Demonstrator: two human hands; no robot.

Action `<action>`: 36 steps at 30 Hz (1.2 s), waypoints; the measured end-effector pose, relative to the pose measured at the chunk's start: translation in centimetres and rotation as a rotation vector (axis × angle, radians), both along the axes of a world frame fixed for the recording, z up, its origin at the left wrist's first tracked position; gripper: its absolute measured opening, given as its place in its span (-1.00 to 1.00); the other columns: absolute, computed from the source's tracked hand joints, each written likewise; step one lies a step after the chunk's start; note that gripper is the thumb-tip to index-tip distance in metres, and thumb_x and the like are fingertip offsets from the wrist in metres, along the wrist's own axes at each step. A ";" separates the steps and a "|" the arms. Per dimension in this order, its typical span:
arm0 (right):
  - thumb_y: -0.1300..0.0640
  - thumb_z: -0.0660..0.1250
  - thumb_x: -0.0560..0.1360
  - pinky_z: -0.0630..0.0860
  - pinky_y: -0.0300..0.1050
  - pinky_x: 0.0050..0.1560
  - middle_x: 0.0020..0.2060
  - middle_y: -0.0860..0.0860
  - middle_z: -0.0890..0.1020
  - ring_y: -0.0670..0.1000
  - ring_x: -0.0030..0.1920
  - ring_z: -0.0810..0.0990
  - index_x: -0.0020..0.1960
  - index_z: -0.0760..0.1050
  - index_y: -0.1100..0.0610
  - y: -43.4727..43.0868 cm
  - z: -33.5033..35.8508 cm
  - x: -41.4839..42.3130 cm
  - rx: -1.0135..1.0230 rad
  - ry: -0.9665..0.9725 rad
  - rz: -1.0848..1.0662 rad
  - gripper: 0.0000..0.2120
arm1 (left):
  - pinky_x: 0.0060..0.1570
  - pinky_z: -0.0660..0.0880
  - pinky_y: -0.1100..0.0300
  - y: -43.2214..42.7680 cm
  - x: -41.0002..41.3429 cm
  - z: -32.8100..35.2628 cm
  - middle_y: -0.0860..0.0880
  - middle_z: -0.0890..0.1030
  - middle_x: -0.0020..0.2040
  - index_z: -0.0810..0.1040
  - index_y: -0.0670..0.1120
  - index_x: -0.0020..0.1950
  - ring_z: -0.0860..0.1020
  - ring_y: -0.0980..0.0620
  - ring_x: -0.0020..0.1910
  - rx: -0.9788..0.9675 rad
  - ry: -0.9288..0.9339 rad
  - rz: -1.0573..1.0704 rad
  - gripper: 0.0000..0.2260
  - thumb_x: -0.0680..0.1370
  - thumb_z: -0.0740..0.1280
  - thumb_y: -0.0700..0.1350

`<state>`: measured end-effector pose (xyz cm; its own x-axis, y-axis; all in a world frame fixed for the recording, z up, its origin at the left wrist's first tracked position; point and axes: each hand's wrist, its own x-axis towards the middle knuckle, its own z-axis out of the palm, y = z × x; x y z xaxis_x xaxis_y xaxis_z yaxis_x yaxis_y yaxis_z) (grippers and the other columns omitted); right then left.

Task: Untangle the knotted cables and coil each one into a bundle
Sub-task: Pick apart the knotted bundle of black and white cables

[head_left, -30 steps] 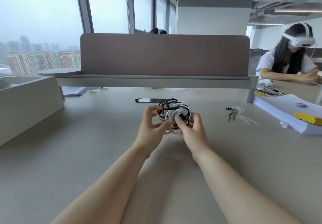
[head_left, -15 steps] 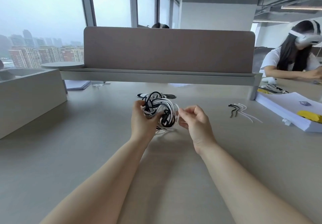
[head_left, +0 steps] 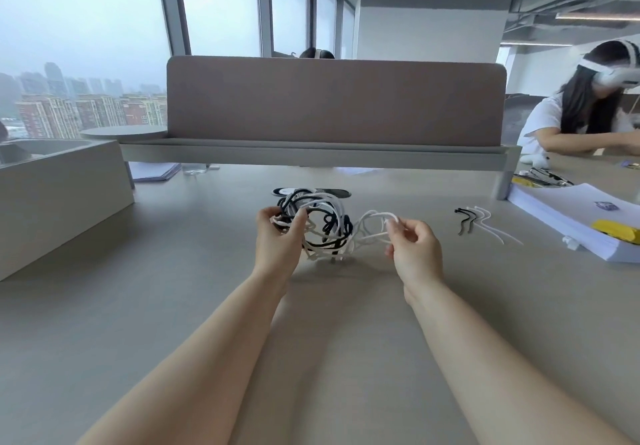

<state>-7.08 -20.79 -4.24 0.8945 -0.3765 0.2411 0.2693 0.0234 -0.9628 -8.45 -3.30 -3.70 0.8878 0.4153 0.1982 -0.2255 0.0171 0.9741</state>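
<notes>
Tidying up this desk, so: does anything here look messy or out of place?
Only the cables: black and white ones are knotted into a ball gripped by the left hand, and the right hand pinches a white loop sticking out sideways.

There is one tangle of cables (head_left: 322, 226), black and white strands mixed; how many cables make it up cannot be told. Two hands hold it: the left hand (head_left: 277, 240) at the tangle's left side, the right hand (head_left: 414, 247) on a white loop at the tangle's right. Right of the tangle lie two black ties (head_left: 464, 221), two or three white ties (head_left: 491, 223), one paper stack (head_left: 571, 223) and one yellow object (head_left: 614, 231). Behind the tangle are one dark oval plate (head_left: 341, 193), one divider (head_left: 332, 102) and two other people: one person in a headset (head_left: 581, 112) and one head (head_left: 317, 53).
</notes>
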 end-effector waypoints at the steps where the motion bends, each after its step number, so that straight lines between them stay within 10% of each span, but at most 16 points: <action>1: 0.09 0.34 0.53 0.43 -0.24 -0.25 -0.26 -0.07 0.53 -0.10 -0.34 0.46 0.05 0.53 0.19 -0.1 -0.1 0.1 -0.019 0.007 -0.012 -0.82 | 0.12 0.54 -0.06 0.0 0.0 0.1 -0.03 0.56 -0.13 0.31 -0.03 0.21 0.55 0.06 -0.18 -0.040 0.011 -0.018 -0.68 0.56 0.34 0.02; 6: 0.08 0.35 0.51 0.42 -0.20 -0.04 0.09 0.03 0.40 -0.04 -0.14 0.51 0.05 0.58 0.04 -0.5 -0.6 0.4 -0.207 0.081 -0.062 -0.87 | -0.07 0.58 0.11 0.2 -0.5 0.7 -0.17 0.58 0.14 0.33 -0.05 0.28 0.60 -0.04 0.02 -0.171 0.070 -0.132 -0.74 0.61 0.25 -0.06; 10: 0.14 0.35 0.49 0.46 -0.05 0.16 0.00 -0.06 0.34 0.06 0.00 0.52 0.11 0.55 0.06 -0.1 -0.3 0.0 -0.440 -0.041 -0.122 -0.80 | -0.15 0.49 0.22 -0.1 -1.2 1.2 -0.11 0.59 0.17 0.41 -0.05 0.26 0.60 0.03 -0.09 -0.173 0.059 -0.204 -0.78 0.64 0.16 -0.04; 22: 0.15 0.28 0.56 0.40 -0.50 -0.08 -0.02 -0.08 0.57 -0.22 -0.04 0.52 0.19 0.48 0.05 1.6 -0.3 -0.9 -0.376 -0.160 0.183 -0.79 | -0.07 0.54 0.20 -0.9 -1.7 0.7 -0.11 0.63 0.02 0.41 0.07 0.20 0.62 0.04 -0.12 0.019 -0.049 -0.383 -0.66 0.51 0.41 -0.20; 36: 0.17 0.35 0.51 0.45 -0.14 -0.12 -0.28 -0.12 0.56 -0.08 -0.24 0.51 -0.13 0.52 0.04 1.1 -0.6 -0.4 -0.427 -0.094 0.040 -0.94 | -0.28 0.45 0.42 -1.3 -1.3 0.2 -0.07 0.67 -0.04 0.47 0.01 0.03 0.59 0.13 -0.23 0.171 -0.067 -0.175 -0.80 0.49 0.45 -0.09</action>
